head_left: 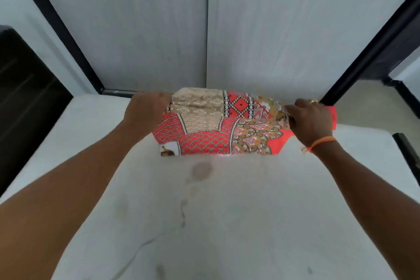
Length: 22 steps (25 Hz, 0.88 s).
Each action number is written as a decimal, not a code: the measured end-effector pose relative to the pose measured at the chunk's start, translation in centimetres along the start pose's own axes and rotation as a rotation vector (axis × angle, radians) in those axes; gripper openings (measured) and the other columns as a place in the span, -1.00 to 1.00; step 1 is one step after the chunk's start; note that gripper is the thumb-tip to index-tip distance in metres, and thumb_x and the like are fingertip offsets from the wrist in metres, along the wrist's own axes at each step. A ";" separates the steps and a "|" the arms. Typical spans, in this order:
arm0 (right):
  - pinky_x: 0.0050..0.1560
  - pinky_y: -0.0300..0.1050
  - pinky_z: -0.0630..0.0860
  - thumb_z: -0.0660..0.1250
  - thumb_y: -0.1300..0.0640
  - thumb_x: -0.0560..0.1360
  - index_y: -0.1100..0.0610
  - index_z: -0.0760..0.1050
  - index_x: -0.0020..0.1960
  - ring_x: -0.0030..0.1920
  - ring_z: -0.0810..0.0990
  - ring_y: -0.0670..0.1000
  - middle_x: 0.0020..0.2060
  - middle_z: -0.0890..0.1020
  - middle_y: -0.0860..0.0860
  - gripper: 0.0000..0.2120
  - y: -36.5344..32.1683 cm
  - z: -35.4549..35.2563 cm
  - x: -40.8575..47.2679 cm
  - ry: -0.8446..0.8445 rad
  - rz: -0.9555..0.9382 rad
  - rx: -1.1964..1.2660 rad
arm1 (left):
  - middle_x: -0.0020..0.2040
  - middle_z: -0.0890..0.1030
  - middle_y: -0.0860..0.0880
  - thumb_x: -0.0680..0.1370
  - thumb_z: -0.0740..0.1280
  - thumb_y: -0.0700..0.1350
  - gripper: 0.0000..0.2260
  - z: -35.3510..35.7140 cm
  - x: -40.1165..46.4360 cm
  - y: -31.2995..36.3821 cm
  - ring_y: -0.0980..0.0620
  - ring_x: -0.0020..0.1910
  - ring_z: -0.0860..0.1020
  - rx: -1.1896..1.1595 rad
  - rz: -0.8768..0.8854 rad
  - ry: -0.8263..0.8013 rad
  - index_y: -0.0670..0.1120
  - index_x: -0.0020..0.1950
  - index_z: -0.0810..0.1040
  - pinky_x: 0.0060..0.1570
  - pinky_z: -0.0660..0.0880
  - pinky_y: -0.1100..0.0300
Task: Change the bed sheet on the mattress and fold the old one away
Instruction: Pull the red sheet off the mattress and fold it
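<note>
Folded patterned sheet (218, 123) pinched at both ends by left hand (145, 111) and right hand (311, 118) over bare mattress (227, 211)'s far edge; folds could be lost if either grip slips.

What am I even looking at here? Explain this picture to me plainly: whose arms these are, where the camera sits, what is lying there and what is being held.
There is no machine here. A person wears a wide-angle camera on the head, so the single picture looks forward and down along their own two bare arms.

The pale surface below is a bare mattress with a few grey stains on it. Beyond it are light wall panels with dark frames.

The colourful thing is a folded bed sheet, red and beige with printed patterns, at the mattress's far end. The left hand grips its left end and the right hand grips its right end, fingers curled round the cloth. The right wrist carries an orange thread, and a ring shows on a finger.
</note>
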State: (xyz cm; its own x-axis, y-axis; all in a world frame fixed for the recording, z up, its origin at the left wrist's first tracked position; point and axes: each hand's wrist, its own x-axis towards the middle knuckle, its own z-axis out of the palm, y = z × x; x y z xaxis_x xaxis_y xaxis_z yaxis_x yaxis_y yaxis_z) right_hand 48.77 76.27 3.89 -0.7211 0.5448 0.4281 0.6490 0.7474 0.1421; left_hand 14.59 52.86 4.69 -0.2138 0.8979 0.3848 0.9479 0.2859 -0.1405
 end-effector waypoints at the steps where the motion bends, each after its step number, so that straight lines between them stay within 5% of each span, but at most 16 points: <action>1: -0.34 -0.04 0.43 0.12 0.10 0.38 0.11 0.65 -0.09 -0.37 0.55 0.23 -0.32 0.55 0.11 -0.66 -0.1 -0.6 -2.7 0.003 0.004 0.022 | -0.31 0.59 -0.16 0.39 0.37 -0.26 -0.90 -0.6 -2.0 0.8 -0.21 -0.40 0.57 -0.032 0.028 0.059 -0.16 -0.11 0.59 -0.45 0.50 0.03; 4: -0.31 -0.06 0.43 0.14 0.14 0.34 0.13 0.65 -0.04 -0.37 0.56 0.21 -0.31 0.59 0.12 -0.65 -1.9 -0.5 -12.4 -0.020 -0.014 0.101 | -0.34 0.53 -0.12 0.43 0.21 -0.23 -0.82 0.1 -9.9 4.2 -0.15 -0.44 0.54 -0.064 0.097 0.073 -0.11 -0.08 0.58 -0.52 0.46 0.10; 8: -0.31 -0.01 0.49 0.15 0.17 0.29 0.09 0.66 -0.13 -0.43 0.57 0.18 -0.34 0.61 0.04 -0.67 -5.7 1.8 -25.0 -0.279 -0.054 0.196 | -0.36 0.51 -0.07 0.17 0.53 -0.36 -0.65 4.1 -22.1 8.8 -0.10 -0.47 0.53 -0.102 0.117 -0.322 -0.09 -0.15 0.56 -0.59 0.45 0.13; 12: -0.28 -0.04 0.51 0.07 0.19 0.38 0.04 0.64 -0.18 -0.46 0.56 0.04 -0.38 0.60 -0.03 -0.65 -9.1 3.2 -33.7 -0.548 -0.123 0.192 | -0.33 0.51 -0.02 0.02 0.54 -0.40 -0.40 6.5 -32.1 12.0 -0.06 -0.42 0.53 -0.153 0.081 -0.640 -0.04 -0.08 0.39 -0.60 0.43 0.13; 14: -0.31 -0.06 0.54 0.21 0.22 0.43 0.04 0.62 -0.17 -0.46 0.56 0.01 -0.32 0.62 -0.03 -0.78 -10.1 3.9 -36.3 -0.694 -0.072 0.210 | -0.31 0.51 -0.03 -0.01 0.53 -0.41 -0.36 6.5 -35.1 13.1 -0.07 -0.39 0.52 -0.181 0.050 -0.739 -0.05 -0.06 0.38 -0.58 0.41 0.14; 17: -0.41 -0.06 0.56 0.50 0.30 0.29 0.07 0.62 -0.13 -0.42 0.60 0.03 -0.23 0.64 0.00 -0.79 -10.9 5.2 -38.1 -0.860 -0.021 0.189 | -0.35 0.47 -0.04 0.09 0.51 -0.39 -0.39 6.3 -37.4 13.5 -0.05 -0.44 0.49 -0.166 0.021 -0.767 -0.11 0.06 0.40 -0.58 0.41 0.15; 20: -0.55 -0.11 0.47 0.58 0.30 0.17 0.07 0.62 -0.15 -0.46 0.58 0.05 -0.29 0.61 0.00 -0.69 -11.1 5.4 -37.8 -0.981 0.014 0.176 | -0.35 0.47 -0.07 0.05 0.51 -0.41 -0.26 6.9 -38.9 13.0 -0.07 -0.51 0.49 -0.169 0.035 -0.810 -0.13 0.22 0.52 -0.63 0.38 0.18; 22: -0.45 -0.10 0.50 0.59 0.29 0.12 0.03 0.65 -0.18 -0.43 0.59 0.06 -0.31 0.60 -0.01 -0.67 -11.0 6.2 -36.9 -1.003 0.018 0.185 | -0.29 0.51 -0.06 0.06 0.55 -0.37 -0.43 7.3 -38.0 12.6 -0.11 -0.40 0.54 -0.167 0.036 -0.801 -0.05 0.03 0.63 -0.53 0.45 0.14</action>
State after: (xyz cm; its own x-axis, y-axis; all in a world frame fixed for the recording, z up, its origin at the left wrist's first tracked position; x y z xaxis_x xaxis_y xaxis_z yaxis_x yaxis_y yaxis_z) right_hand 66.75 50.33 -19.03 -0.6380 0.5605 -0.5280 0.6752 0.7369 -0.0336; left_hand 32.99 24.74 -18.36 -0.2269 0.8903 -0.3948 0.9664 0.2559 0.0218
